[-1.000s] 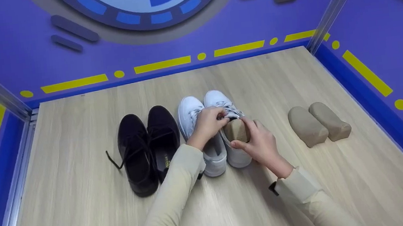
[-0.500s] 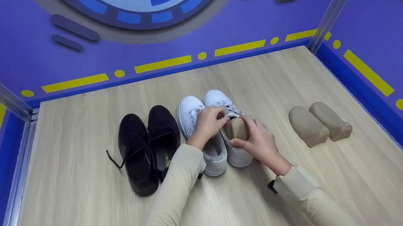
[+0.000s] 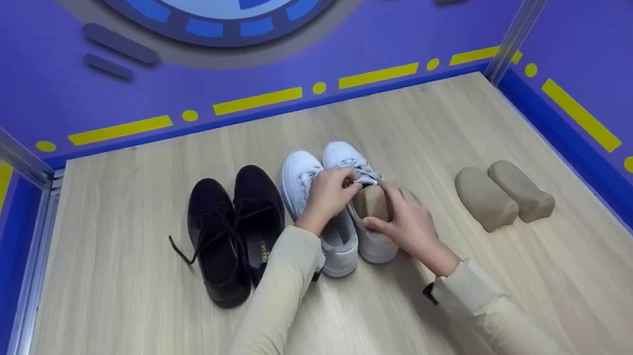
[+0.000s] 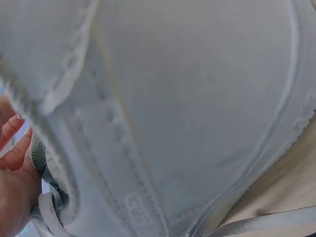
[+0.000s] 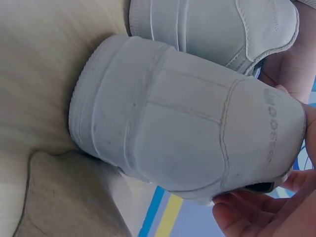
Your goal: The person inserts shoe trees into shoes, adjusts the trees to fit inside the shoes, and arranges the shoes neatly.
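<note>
In the head view my left hand (image 3: 327, 197) pinches the tongue (image 3: 365, 178) of the right-hand white sneaker (image 3: 380, 247). A beige shoe tree (image 3: 374, 202) sits in that sneaker's opening, its front part hidden inside. My right hand (image 3: 412, 220) spans it, thumb at the heel end and forefinger near the tongue. The left wrist view is mostly filled by a white sneaker's side (image 4: 192, 98), with fingers at the laces. In the right wrist view, my right fingers (image 5: 237, 212) touch the sneaker's collar. The other white sneaker (image 3: 298, 173) stands alongside, partly under my left hand.
Left of the white pair stand two black lace-up shoes (image 3: 216, 258), one with a lace trailing onto the wood-look board (image 3: 133, 338). Two more beige shoe trees (image 3: 486, 198) lie to the right. Blue panels with yellow marks (image 3: 258, 101) border the board at the back and sides.
</note>
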Demonstrator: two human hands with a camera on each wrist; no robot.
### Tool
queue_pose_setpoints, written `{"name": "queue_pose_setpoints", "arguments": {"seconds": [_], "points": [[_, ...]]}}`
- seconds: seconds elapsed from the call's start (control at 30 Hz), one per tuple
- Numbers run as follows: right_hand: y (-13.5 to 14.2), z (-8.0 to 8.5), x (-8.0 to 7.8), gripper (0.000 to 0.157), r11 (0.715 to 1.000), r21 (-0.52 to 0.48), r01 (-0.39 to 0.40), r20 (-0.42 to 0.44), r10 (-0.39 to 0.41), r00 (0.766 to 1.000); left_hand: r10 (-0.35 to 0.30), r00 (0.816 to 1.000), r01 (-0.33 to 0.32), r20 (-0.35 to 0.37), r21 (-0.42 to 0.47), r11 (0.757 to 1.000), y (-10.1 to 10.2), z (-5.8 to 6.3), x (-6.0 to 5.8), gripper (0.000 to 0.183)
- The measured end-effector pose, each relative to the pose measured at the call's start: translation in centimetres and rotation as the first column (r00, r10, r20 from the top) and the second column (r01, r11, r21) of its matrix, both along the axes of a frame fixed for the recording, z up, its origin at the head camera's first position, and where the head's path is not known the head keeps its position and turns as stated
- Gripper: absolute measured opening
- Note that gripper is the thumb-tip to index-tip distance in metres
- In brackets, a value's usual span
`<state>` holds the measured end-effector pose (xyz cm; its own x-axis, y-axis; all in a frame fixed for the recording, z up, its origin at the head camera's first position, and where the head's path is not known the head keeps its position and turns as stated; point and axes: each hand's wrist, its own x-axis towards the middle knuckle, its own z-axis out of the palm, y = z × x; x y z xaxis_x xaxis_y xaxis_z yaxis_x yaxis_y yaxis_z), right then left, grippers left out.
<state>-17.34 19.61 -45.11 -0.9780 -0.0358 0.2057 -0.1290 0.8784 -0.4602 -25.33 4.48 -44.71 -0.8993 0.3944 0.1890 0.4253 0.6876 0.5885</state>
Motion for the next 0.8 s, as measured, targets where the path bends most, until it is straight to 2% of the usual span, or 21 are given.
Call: {"name": "queue_pose_setpoints", "arguments": {"seconds": [0.27,0.63,0.8], "points": [[0.0,0.4,0.2,0.062,0.999,-0.045,-0.004,-0.024,0.003,1.000,0.000,1.000,-0.001,-0.027,-0.007,1.000,0.1,-0.1,-0.1,0.011],[-0.2,1.0,0.0,0.059,0.999,-0.013,0.048,-0.007,-0.048,0.999,0.013,0.999,-0.013,-0.053,-0.005,1.000,0.1,-0.1,0.1,0.010],[0.1,1.1,-0.4,0.058,0.999,-0.018,0.052,0.028,-0.051,0.998,0.012,0.998,-0.012,-0.062,0.002,1.000,0.2,-0.2,0.0,0.010]]}}
